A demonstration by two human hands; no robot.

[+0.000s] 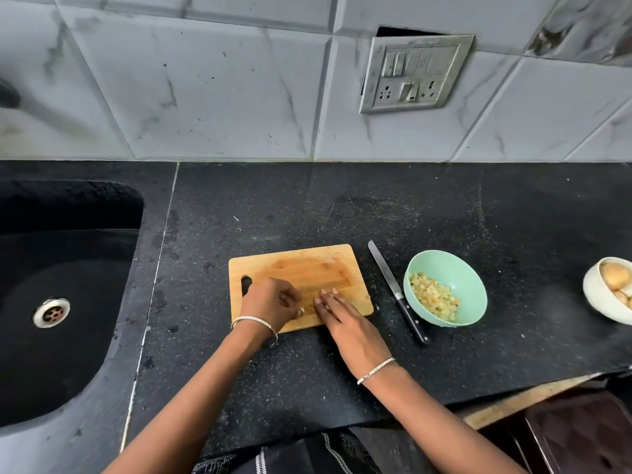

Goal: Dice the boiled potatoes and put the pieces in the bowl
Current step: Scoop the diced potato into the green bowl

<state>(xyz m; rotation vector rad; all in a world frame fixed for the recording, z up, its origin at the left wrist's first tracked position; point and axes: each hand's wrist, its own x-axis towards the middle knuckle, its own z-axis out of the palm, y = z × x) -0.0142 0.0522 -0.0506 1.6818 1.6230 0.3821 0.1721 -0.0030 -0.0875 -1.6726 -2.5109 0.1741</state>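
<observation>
On one cutting board (301, 268): left hand (270, 301) curled, hold unclear; right hand (345, 319) flat, outstretched. At board's 3 o'clock: one knife (397, 292), one green bowl (475, 268) of diced potato (434, 301), one white bowl (593, 295), whole potatoes (615, 276).

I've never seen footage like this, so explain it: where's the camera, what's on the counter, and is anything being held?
There is no machine here. This is one picture from a camera worn on a person's head, looking down at their bare hands. The left hand, fingers curled, and the right hand, fingers flat, are on a wooden cutting board. Whether the left hand holds anything is unclear. A knife lies unheld on the black counter, beside a green bowl of diced potato. A white bowl with whole potatoes sits at the right edge, and a sink is on the left.
</observation>
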